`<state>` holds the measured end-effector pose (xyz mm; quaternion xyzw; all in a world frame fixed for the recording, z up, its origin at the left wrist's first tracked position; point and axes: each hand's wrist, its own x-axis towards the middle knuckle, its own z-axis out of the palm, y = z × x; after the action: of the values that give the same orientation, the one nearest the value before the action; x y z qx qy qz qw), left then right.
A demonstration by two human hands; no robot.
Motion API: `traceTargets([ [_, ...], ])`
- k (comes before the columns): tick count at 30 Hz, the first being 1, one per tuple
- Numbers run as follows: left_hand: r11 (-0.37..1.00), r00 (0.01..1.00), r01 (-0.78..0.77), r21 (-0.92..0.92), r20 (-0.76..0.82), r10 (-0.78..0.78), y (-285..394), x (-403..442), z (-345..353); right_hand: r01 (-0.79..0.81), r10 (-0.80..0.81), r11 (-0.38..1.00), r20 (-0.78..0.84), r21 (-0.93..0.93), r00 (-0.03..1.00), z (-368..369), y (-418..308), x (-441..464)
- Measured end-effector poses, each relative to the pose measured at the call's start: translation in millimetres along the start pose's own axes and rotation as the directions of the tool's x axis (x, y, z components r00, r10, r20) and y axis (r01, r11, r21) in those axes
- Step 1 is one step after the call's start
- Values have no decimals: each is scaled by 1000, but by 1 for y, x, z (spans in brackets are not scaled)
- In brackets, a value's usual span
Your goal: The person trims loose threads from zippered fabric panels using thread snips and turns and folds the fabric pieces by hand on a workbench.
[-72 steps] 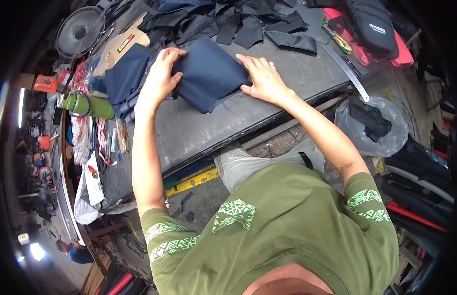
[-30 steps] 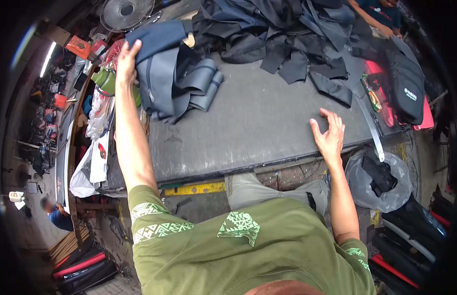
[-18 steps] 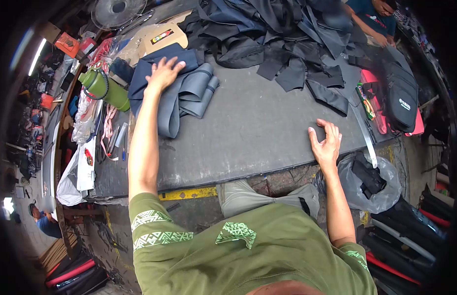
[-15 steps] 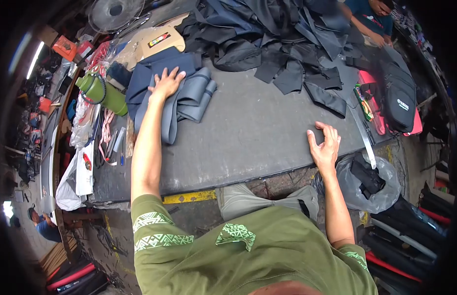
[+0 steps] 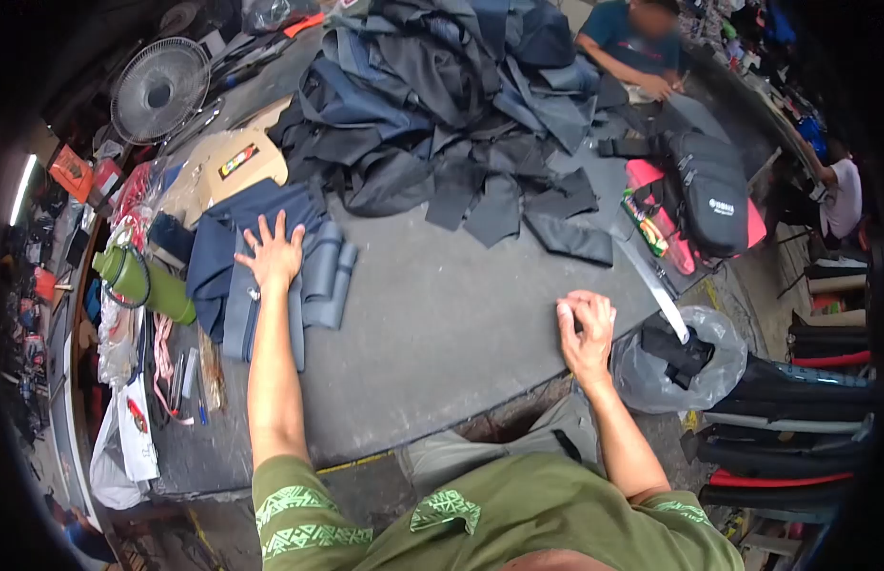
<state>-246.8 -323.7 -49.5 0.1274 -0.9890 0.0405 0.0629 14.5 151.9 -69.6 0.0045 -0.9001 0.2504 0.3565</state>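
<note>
At the left side of the dark table point(image 5: 432, 319), the person's left hand point(image 5: 274, 255) lies palm down with its fingers spread wide, pressed flat upon the stack of folded navy cloth point(image 5: 214, 238). Grey-blue rolled pieces point(image 5: 330, 285) lie at the right of that stack, touching it. The green bottle point(image 5: 149, 288) is just beside the cloth on the left, and the tan cardboard point(image 5: 240, 171) lies beyond it.

The right hand point(image 5: 587, 333) is at the table's near edge, well apart from the cloth; its fingers are loosely curled, a narrow gap showing beside the thumb, with nothing visible in them. I cannot tell whether it touches the tabletop. Near it are the metal ruler point(image 5: 659, 293) and the clear plastic bag point(image 5: 640, 379). A large heap of dark fabric point(image 5: 413, 95) covers the far part of the table, and a co-worker point(image 5: 625, 48) sits beyond its right side
</note>
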Motion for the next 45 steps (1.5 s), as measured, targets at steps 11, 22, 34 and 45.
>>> traceTargets([
  [11,999,1000,2,48,-11,-1,4,-6,-5,-27,27,1000,-30,3,999,-2,-5,1],
  [22,999,1000,-3,47,-13,4,7,-9,-7,7,-6,1000,-44,23,999,-5,-1,-1],
  [34,999,998,16,29,-60,-15,9,-15,-10,214,-248,906,48,365,967,10,-38,100],
  [45,999,994,23,26,-105,-21,7,-18,-12,-7,-50,895,116,445,992,125,5,379],
])
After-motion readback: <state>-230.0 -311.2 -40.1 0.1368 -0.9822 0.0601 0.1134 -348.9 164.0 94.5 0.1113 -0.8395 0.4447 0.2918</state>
